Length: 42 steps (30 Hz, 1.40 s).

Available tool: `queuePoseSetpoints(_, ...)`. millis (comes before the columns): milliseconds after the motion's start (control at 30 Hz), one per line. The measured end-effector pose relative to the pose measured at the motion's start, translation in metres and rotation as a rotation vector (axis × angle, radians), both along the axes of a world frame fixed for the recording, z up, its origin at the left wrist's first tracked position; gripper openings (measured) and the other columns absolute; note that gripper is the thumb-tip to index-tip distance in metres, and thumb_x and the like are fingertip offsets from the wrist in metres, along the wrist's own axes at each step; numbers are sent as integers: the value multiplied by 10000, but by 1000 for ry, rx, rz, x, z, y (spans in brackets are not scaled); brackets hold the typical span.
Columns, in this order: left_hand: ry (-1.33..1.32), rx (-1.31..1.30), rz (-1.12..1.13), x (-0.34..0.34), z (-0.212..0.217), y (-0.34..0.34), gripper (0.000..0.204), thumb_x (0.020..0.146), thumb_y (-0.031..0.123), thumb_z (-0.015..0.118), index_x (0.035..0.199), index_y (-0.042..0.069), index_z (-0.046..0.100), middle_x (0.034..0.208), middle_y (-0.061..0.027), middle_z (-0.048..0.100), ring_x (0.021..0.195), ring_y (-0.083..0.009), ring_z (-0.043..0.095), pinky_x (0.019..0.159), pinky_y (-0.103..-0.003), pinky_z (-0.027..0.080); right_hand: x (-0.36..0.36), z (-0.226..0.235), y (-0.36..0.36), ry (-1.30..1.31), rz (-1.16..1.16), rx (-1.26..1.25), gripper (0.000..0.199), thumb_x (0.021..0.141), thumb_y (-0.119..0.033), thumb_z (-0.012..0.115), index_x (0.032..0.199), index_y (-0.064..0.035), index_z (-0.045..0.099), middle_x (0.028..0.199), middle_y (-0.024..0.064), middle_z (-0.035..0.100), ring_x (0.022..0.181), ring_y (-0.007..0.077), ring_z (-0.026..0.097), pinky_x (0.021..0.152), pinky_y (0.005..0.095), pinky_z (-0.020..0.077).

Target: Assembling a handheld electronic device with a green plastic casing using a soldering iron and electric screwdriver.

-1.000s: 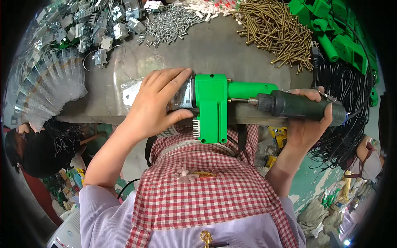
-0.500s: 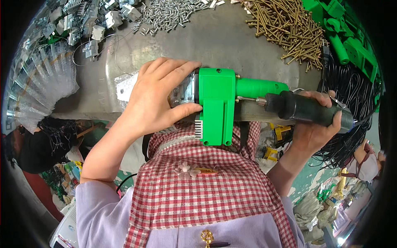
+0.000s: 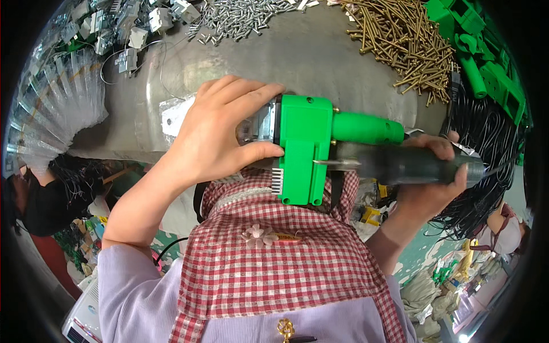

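Silver screws (image 3: 234, 22) and brass screws (image 3: 409, 51) beyond the green housing (image 3: 303, 128)

Bench (image 3: 320, 57): grey metal, scuffed, shiny patches L side. Flr (image 3: 426, 243) near R: green w/ pale patches, clutter (image 3: 423, 294) close by. Near L: wht boxy unit (image 3: 86, 317), dk red surface (image 3: 54, 263) beyond. Brt light (image 3: 464, 338), extreme near R.

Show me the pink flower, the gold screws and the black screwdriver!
Pink flower (image 3: 258, 236), head view: middle of its petals.
Gold screws (image 3: 403, 48), head view: middle of the heap.
Black screwdriver (image 3: 400, 165), head view: its blurred body.
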<state>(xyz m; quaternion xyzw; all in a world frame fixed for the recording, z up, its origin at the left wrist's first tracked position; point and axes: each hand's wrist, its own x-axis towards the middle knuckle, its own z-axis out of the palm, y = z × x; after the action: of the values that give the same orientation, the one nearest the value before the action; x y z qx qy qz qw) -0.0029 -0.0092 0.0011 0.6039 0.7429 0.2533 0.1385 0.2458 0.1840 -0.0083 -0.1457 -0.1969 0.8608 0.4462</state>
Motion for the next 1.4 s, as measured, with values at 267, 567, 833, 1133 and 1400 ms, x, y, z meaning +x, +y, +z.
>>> queuePoseSetpoints(267, -10, -21, 1, 1, 1, 1, 740, 650, 468, 769, 1222, 40, 578, 1117, -116, 606, 1023, -312, 544, 934, -413, 387, 15, 8, 21, 78, -11, 53, 509, 828, -264, 605, 1256, -50, 433, 953, 18, 505, 982, 215, 505, 1027, 448, 351)
queuePoseSetpoints(567, 14, -10, -15, 1, 0, 3, 740, 657, 478, 767, 1221, 38, 574, 1118, -122, 603, 1027, -313, 543, 938, -412, 378, 4, 4, 11, -32, -34, 23, 478, 835, -291, 608, 1239, -92, 449, 921, -16, 511, 947, 148, 524, 1026, 461, 350)
queuePoseSetpoints(833, 16, -18, -16, 1, 1, 3, 747, 664, 487, 762, 1224, 30, 572, 1124, -129, 602, 1036, -318, 542, 943, -413, 379, 3, 8, 14, -49, -56, 49, 457, 828, -294, 607, 1216, -110, 452, 903, -27, 509, 934, 142, 530, 999, 433, 368)
queuePoseSetpoints(1133, -158, -28, -5, -6, -1, 8, 755, 612, 478, 775, 1195, 33, 592, 1066, -128, 623, 1024, -322, 559, 934, -424, 392, -24, -7, 2, 24, -149, 88, 421, 819, -316, 602, 1167, -122, 465, 854, -68, 486, 857, 80, 521, 1002, 416, 346)
queuePoseSetpoints(1400, -93, 125, -31, 1, -9, 4, 712, 624, 407, 775, 1195, 31, 575, 1071, -119, 599, 1000, -303, 553, 903, -421, 392, -28, -9, -4, 59, -236, 92, 356, 838, -270, 607, 1118, -99, 470, 798, -69, 485, 781, 59, 516, 1064, 428, 276)
